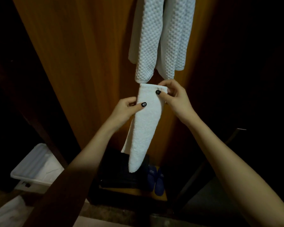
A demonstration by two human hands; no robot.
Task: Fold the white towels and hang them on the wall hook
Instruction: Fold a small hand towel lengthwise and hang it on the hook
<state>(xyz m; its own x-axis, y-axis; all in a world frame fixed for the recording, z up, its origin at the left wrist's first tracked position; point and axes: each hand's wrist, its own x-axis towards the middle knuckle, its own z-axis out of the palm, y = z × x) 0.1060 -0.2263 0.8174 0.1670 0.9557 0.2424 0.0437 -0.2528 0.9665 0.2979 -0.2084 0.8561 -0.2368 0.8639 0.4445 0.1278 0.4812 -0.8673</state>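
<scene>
**Folded towel held by its top edge**

Left hand (pixel 125 112) pinches the left edge of the folded white towel (pixel 143 133), thumb in front. Towel hangs limp before the wooden panel (pixel 82 63), just under the hung towels (pixel 161 38); judged soft, light, unlikely to slip. Right hand (pixel 175 99) pinches its top right corner, the sound hold

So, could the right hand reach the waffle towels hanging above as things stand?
Probably yes: the right hand sits just below the waffle towels, with nothing between them. It is busy, though, pinching the top corner of the folded towel.
</scene>
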